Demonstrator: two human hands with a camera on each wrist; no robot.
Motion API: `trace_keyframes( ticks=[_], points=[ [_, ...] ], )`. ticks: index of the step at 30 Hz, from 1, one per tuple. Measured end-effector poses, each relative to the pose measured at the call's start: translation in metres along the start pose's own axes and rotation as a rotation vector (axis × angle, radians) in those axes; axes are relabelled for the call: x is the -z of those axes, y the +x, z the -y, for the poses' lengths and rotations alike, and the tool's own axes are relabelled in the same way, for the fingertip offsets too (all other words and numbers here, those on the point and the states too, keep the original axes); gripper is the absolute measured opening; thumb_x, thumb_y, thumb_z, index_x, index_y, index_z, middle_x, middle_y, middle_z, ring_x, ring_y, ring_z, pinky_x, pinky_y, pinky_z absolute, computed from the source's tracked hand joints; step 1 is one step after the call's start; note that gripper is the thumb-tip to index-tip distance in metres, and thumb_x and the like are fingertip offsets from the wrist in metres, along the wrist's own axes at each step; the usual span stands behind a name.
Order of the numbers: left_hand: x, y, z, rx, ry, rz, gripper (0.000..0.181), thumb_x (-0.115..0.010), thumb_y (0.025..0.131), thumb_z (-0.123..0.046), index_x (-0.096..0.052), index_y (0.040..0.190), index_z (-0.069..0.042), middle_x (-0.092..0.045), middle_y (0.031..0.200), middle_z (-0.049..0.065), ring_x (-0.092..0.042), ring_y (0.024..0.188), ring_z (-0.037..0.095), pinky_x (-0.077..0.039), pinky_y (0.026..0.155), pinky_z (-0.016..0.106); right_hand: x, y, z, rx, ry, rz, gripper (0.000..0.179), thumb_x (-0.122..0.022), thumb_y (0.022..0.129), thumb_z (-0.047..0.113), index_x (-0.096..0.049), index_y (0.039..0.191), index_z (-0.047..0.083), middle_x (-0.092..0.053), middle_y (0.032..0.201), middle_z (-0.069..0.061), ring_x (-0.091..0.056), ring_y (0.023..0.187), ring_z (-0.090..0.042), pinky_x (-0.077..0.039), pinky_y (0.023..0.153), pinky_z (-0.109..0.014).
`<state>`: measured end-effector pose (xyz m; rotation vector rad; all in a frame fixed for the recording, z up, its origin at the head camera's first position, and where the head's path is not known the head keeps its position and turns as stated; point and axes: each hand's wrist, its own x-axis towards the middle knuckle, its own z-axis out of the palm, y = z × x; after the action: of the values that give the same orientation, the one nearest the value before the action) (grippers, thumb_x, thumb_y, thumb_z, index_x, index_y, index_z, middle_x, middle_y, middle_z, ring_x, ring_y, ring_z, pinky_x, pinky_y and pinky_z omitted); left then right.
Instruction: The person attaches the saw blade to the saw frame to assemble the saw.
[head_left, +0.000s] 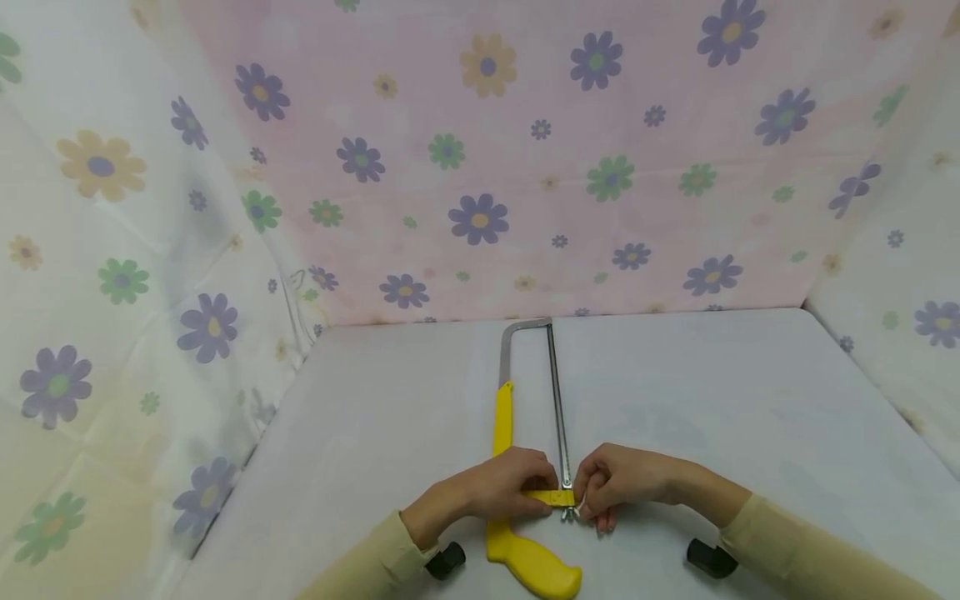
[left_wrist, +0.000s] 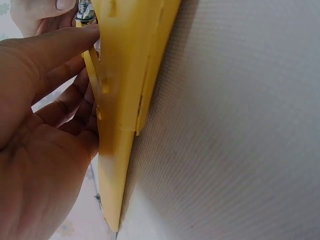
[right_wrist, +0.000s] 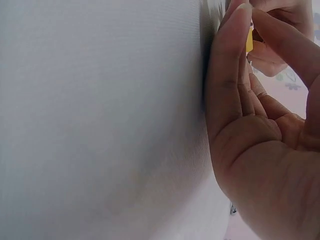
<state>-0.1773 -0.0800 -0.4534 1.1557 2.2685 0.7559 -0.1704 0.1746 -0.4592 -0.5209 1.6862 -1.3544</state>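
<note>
A hacksaw [head_left: 503,421] with a yellow frame and handle [head_left: 543,568] lies on the white table, its grey bow pointing away from me. Along its right side runs the narrow blade [head_left: 557,392]. My left hand [head_left: 498,485] pinches the short yellow crosspiece [head_left: 558,498] between thumb and fingers. At the near end of the blade, the curled fingers of my right hand [head_left: 618,479] pinch the edge of a small metal wing nut [head_left: 567,515]. In the left wrist view, a threaded bolt [left_wrist: 85,8] shows beside the yellow frame [left_wrist: 125,75]. Fingers partly cover the nut.
White cloth covers the table [head_left: 390,383]. Flowered fabric [head_left: 420,208] hangs behind it and at both sides. A black device [head_left: 447,561] sits under the left wrist, another black device [head_left: 711,558] under the right.
</note>
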Motion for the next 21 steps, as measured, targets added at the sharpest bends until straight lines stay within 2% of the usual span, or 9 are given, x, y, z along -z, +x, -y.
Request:
trace_keyframes(
  ticks=[5, 8, 12, 17, 21],
  points=[
    [0.002, -0.004, -0.001, 0.022, 0.003, -0.018, 0.017, -0.076, 0.094, -0.016, -0.071, 0.11, -0.016, -0.061, 0.097, -0.014, -0.052, 0.085, 0.0, -0.048, 0.08, 0.016, 0.001, -0.006, 0.003, -0.011, -0.098, -0.051, 0.013, -0.07, 0.095, 0.01, -0.069, 0.101, -0.002, -0.072, 0.081, -0.015, -0.065, 0.063, -0.016, -0.055, 0.061, -0.026],
    [0.005, -0.007, -0.002, 0.036, 0.065, -0.044, 0.017, -0.076, 0.094, -0.018, -0.071, 0.11, -0.016, -0.061, 0.097, -0.014, -0.053, 0.085, 0.0, -0.048, 0.08, 0.016, 0.005, -0.011, 0.005, -0.014, -0.183, -0.072, 0.012, -0.067, 0.097, 0.013, -0.07, 0.099, 0.002, -0.071, 0.079, -0.012, -0.064, 0.063, -0.017, -0.054, 0.062, -0.028],
    [0.011, -0.016, -0.002, 0.052, 0.146, -0.095, 0.014, -0.073, 0.096, -0.02, -0.072, 0.11, -0.016, -0.062, 0.098, -0.012, -0.055, 0.087, 0.002, -0.048, 0.081, 0.016, 0.014, -0.021, 0.006, -0.007, -0.271, -0.086, 0.014, -0.065, 0.099, 0.017, -0.071, 0.098, 0.004, -0.069, 0.08, -0.01, -0.063, 0.067, -0.02, -0.054, 0.063, -0.03],
    [0.02, -0.032, -0.001, 0.091, 0.185, -0.156, 0.012, -0.069, 0.1, -0.023, -0.071, 0.11, -0.017, -0.062, 0.099, -0.013, -0.056, 0.09, 0.006, -0.049, 0.083, 0.02, 0.028, -0.038, 0.004, -0.005, -0.346, -0.115, 0.016, -0.064, 0.099, 0.021, -0.072, 0.098, 0.007, -0.069, 0.082, -0.007, -0.063, 0.071, -0.018, -0.053, 0.064, -0.031],
    [0.031, -0.043, 0.002, 0.127, 0.237, -0.234, 0.014, -0.069, 0.1, -0.024, -0.07, 0.112, -0.017, -0.062, 0.103, -0.011, -0.058, 0.093, 0.008, -0.05, 0.084, 0.024, 0.041, -0.052, 0.003, 0.003, -0.387, -0.162, 0.016, -0.064, 0.1, 0.021, -0.071, 0.099, 0.007, -0.068, 0.083, -0.008, -0.063, 0.074, -0.02, -0.052, 0.065, -0.032]
  ],
)
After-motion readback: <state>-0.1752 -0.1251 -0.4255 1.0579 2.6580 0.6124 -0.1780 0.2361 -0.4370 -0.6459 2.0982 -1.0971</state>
